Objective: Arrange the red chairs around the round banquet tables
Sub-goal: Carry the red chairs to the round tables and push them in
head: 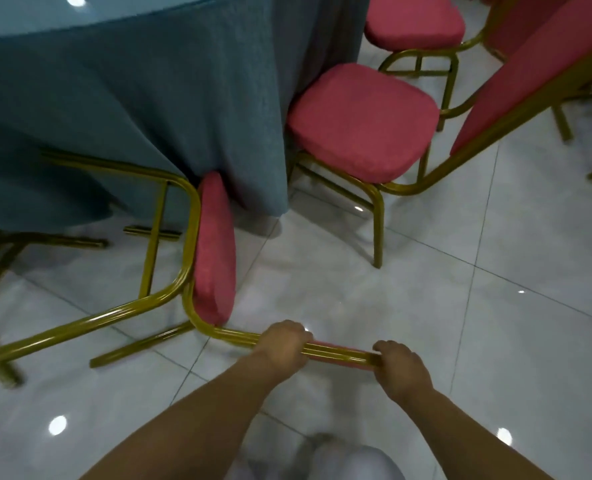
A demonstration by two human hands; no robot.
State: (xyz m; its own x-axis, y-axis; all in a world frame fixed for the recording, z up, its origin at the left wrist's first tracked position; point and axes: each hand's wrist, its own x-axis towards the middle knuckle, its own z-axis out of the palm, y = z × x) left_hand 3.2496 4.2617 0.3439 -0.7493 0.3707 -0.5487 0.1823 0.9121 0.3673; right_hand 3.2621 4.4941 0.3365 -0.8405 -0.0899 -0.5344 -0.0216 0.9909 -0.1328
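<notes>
Both hands, left hand (284, 344) and right hand (400, 365), grip tipped red chair (215, 247).

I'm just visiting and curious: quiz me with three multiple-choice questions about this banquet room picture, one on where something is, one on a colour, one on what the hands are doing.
1. Where does the upright red chair nearest the middle of the picture stand?
A. at the edge of the draped table
B. on top of the table
C. stacked on another chair

2. What colour is the tablecloth?
A. white
B. blue-grey
C. yellow

3. How is the tipped chair held?
A. by one hand only
B. by no hand
C. by both hands on its gold frame

Answers: 1 A, its seat front meets the hanging cloth. 2 B, the cloth hangs blue-grey to the floor. 3 C, the left hand and the right hand both grip the same gold rail.
</notes>
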